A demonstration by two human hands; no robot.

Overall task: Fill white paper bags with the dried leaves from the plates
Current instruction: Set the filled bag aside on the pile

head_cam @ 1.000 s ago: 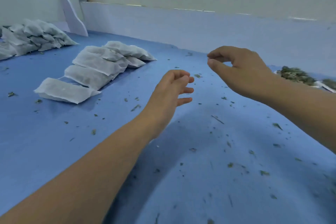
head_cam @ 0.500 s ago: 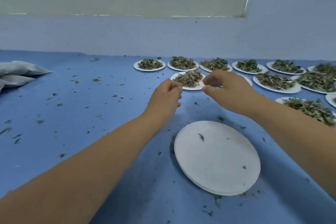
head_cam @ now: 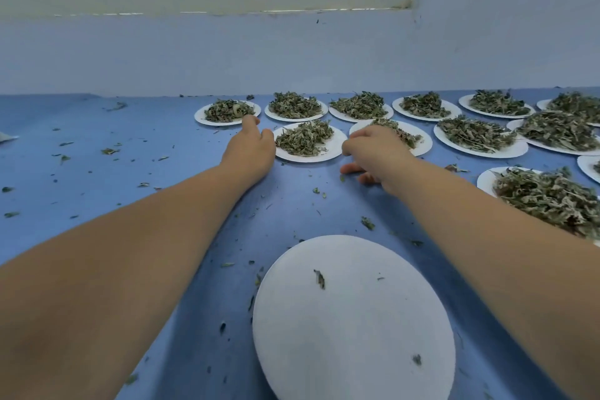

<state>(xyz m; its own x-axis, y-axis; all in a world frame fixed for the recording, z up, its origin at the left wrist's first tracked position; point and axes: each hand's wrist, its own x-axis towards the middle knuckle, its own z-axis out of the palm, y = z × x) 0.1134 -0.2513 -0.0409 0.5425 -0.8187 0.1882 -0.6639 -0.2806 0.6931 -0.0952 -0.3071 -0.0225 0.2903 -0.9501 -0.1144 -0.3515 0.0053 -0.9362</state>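
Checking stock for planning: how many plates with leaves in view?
12 plates: six in the back row, four in the middle row, two at the right edge; more may lie beyond the frame.

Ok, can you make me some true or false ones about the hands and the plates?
1. The left hand and the right hand both reach toward a leaf plate. True.
2. The near plate is piled high with leaves. False: it is almost bare, with only a few crumbs on it.
3. The table is blue. True.
4. The right hand holds a paper bag. False: no bag is in it.
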